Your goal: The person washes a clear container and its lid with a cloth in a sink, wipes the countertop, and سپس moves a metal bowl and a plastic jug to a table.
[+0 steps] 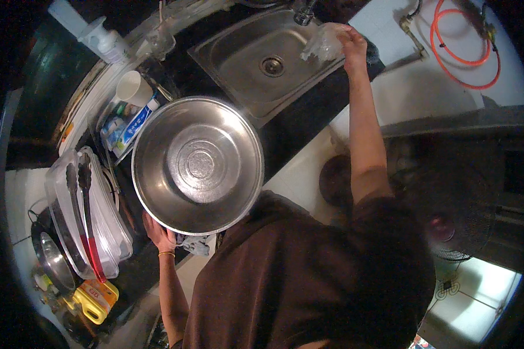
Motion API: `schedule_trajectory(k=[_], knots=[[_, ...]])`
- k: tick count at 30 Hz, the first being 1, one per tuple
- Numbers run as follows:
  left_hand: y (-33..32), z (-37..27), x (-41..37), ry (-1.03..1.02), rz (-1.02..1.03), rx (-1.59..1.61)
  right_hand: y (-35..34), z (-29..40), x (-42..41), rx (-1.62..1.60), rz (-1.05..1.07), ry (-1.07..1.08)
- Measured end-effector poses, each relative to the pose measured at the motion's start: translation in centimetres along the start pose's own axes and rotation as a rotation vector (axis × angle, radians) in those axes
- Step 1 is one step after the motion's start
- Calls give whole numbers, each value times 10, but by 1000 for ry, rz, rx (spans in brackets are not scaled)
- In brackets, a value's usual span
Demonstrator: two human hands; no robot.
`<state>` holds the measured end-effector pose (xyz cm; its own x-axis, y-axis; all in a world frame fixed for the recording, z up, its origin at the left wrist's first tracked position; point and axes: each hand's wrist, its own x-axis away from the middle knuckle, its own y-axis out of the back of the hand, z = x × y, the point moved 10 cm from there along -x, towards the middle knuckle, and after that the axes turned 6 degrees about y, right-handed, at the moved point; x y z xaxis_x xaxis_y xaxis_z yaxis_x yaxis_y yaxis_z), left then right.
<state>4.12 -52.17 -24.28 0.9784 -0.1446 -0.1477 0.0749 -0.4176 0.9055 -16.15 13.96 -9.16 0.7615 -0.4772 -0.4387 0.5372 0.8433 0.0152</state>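
A large, round stainless steel basin (201,168) sits in front of my body, partly over the dark counter, and I see nothing in it. My left hand (160,233) is at its lower left rim, with the fingers partly hidden behind its wall. Crumpled grey material (196,245) shows beside that wrist. My right hand (353,46) reaches out to the right edge of the stainless steel sink (244,83). Between its fingers is a clear plastic bag (325,42), which hangs over the sink's edge below the faucet (303,16).
Left of the basin stand a white cup (134,88), a toothpaste box (135,124), clear plastic containers (100,218) with red-handled tongs (87,209) on top, and a yellow jug (96,301). An orange hose (436,39) hangs at the upper right. A fan (445,218) stands to my right.
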Motion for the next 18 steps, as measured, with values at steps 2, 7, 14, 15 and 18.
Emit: schedule_trajectory(k=[2, 7, 14, 15, 18], knots=[[-1, 2, 1, -11, -9, -26, -1, 2, 2, 5, 7, 10], [-5, 7, 0, -50, -9, -22, 1, -24, 6, -153, 79, 43], [-9, 15, 8, -27, -34, -69, -3, -43, 19, 129, 16, -128], [-10, 14, 7, -22, -22, -55, -4, -44, 19, 112, 40, -121], [-10, 13, 8, -16, -7, -40, -5, -56, 18, 50, 91, -112]])
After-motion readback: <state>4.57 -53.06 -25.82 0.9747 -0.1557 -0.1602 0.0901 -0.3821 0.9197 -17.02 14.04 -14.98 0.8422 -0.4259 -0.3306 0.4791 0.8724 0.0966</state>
